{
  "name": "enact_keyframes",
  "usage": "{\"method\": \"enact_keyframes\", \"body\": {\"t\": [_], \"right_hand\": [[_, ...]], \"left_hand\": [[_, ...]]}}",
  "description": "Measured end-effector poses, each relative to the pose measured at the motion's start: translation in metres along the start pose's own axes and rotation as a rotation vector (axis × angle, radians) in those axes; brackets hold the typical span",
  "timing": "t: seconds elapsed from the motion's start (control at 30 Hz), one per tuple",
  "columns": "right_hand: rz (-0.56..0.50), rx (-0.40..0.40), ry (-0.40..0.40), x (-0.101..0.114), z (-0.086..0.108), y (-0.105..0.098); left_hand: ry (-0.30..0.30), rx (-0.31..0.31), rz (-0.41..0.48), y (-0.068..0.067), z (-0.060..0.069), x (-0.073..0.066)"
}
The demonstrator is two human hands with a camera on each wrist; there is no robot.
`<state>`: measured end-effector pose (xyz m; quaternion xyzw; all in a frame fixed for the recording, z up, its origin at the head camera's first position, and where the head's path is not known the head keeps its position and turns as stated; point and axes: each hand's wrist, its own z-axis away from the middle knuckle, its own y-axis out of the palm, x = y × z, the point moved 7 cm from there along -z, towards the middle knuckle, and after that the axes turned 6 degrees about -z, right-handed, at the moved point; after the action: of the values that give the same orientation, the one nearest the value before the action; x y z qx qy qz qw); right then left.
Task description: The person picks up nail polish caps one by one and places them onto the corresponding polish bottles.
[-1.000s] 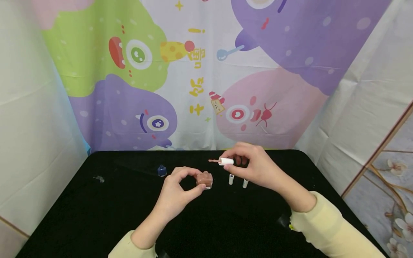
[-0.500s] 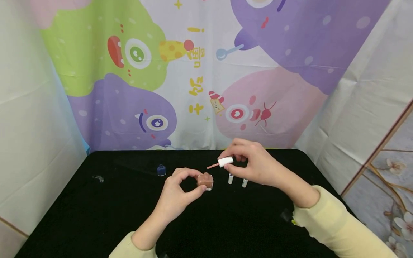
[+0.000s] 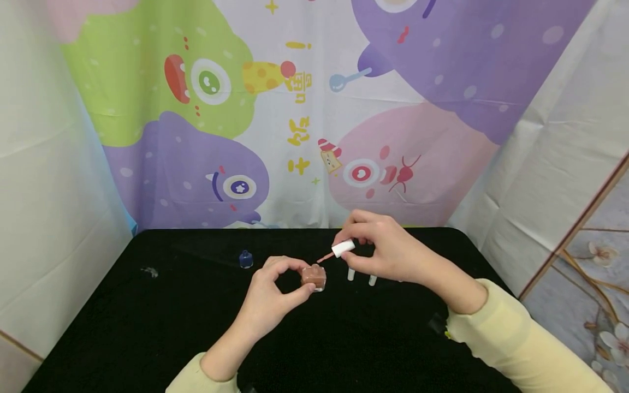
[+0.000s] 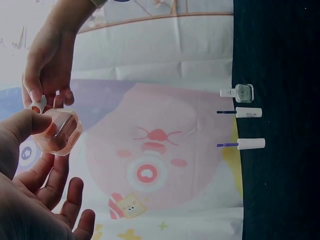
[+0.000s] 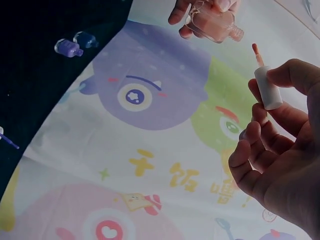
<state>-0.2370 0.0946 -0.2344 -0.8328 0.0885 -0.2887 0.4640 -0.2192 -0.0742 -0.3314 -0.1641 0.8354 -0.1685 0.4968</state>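
My left hand (image 3: 267,297) pinches a square glass nail polish bottle (image 3: 313,278) of brownish-pink polish between thumb and fingers. Its neck is uncapped and, in the right wrist view, tilts toward the brush. With thumb and fingertips my right hand (image 3: 380,245) grips the white nail polish cap (image 3: 343,248), its polish-coated brush (image 3: 325,257) slanting down to the left. A small gap separates brush tip and bottle mouth in the right wrist view. Both hands are raised above the table.
A dark blue bottle (image 3: 245,259) stands left on the black table (image 3: 147,327), with a purple bottle (image 5: 67,48) beside it in the right wrist view. Two white brush caps (image 4: 248,112) (image 4: 251,143) and a clear capped bottle (image 4: 243,93) are right. A printed curtain (image 3: 304,202) hangs behind.
The right hand has tilted the cap, so the brush now points down and its tip is lower, closer to the bottle mouth. The left hand and bottle have barely moved.
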Motion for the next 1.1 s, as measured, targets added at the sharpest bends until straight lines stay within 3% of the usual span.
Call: {"method": "enact_keyframes", "body": {"t": [0.37, 1.1], "right_hand": [[0.023, 0.047, -0.031, 0.004, -0.002, 0.003], [0.098, 0.159, 0.015, 0.005, -0.001, 0.012]], "left_hand": [[0.034, 0.020, -0.015, 0.001, 0.001, -0.003], [0.052, 0.053, -0.038, 0.003, 0.003, -0.006]]}}
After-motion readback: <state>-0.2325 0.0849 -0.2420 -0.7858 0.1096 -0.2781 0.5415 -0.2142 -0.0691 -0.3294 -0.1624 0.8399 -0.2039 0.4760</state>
